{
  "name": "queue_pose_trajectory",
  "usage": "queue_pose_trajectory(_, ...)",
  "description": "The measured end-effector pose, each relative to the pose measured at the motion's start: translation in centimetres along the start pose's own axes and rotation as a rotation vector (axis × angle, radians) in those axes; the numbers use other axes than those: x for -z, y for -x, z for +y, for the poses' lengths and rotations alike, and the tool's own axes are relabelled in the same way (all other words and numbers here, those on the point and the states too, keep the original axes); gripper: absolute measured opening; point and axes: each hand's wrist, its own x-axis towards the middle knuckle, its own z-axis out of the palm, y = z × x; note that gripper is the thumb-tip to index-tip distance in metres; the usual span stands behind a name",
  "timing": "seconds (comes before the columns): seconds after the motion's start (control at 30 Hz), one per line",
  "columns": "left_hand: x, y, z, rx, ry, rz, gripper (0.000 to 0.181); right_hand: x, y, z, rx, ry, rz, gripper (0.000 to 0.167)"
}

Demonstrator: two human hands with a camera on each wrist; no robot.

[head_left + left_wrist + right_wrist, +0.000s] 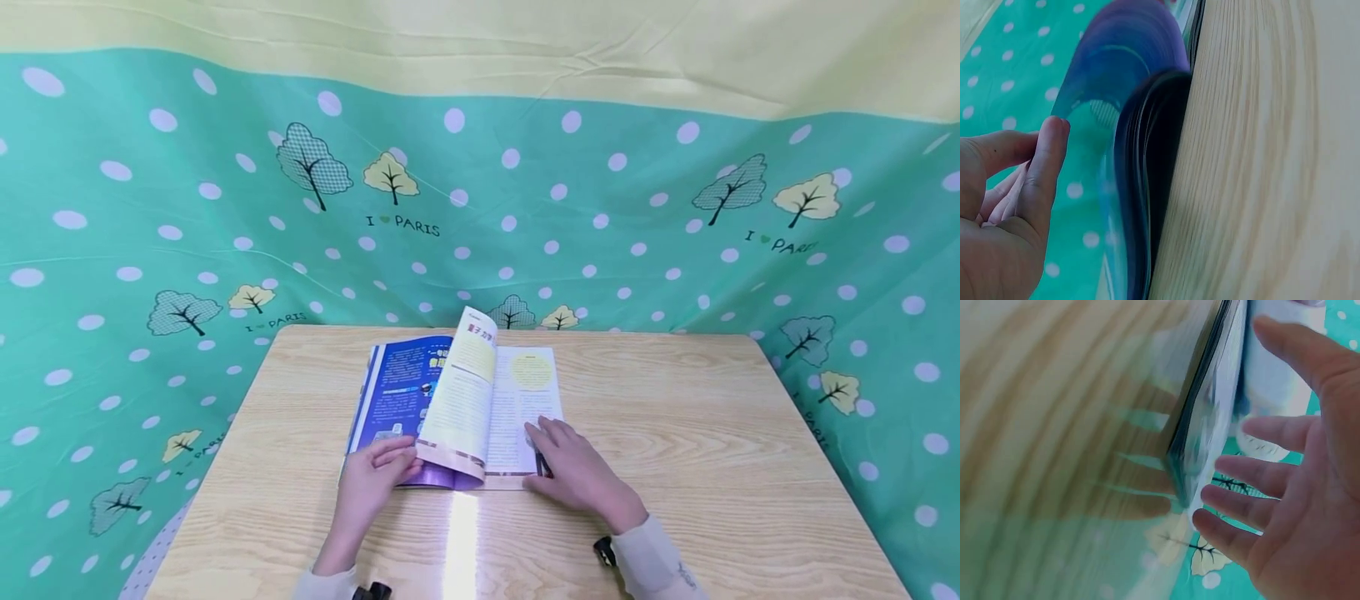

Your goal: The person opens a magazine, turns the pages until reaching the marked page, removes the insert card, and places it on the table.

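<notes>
A magazine [525, 417] lies spread on the table, blue pages on the left, white on the right. One leaf [459, 392] stands raised and curved over the middle. The left hand [373, 479] pinches this leaf at its lower left corner; in the left wrist view the left hand [1016, 200] has thumb and finger tips together at the leaf's edge [1129, 44]. Over the lower right of the white page is the right hand [581, 471], fingers spread. In the right wrist view the right hand [1297, 462] has extended fingers beside the magazine's edge [1194, 431].
The wooden table [697, 433] extends on both sides of the magazine, with a bright light reflection near its front edge. A green dotted curtain [525, 200] with printed trees hangs behind and beside it. Dark straps show at both wrists.
</notes>
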Motion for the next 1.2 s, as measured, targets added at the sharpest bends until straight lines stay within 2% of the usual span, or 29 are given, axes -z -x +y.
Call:
queue_pose_trajectory(0.23, 3.1, 0.3, -0.1, 0.027, -0.044, 0.111, 0.026, 0.1, 0.5, 0.7, -0.009, 0.020, -0.069, 0.084)
queue_pose_trajectory(0.5, 5.8, 0.7, -0.6, 0.073, -0.052, 0.182, 0.031, 0.4, 0.7, 0.8, -0.023, 0.006, -0.089, 0.079)
queue_pose_trajectory(0.83, 7.6, 1.2, -1.0, 0.112, -0.085, 0.194, 0.034, 1.0, 1.2, 1.3, 0.028, -0.080, -0.076, 0.069)
queue_pose_trajectory(1.2, 8.2, 1.4, -1.1, 0.122, -0.165, 0.211, 0.033, 1.7, 1.3, 2.3, 0.088, -0.136, -0.035, 0.048)
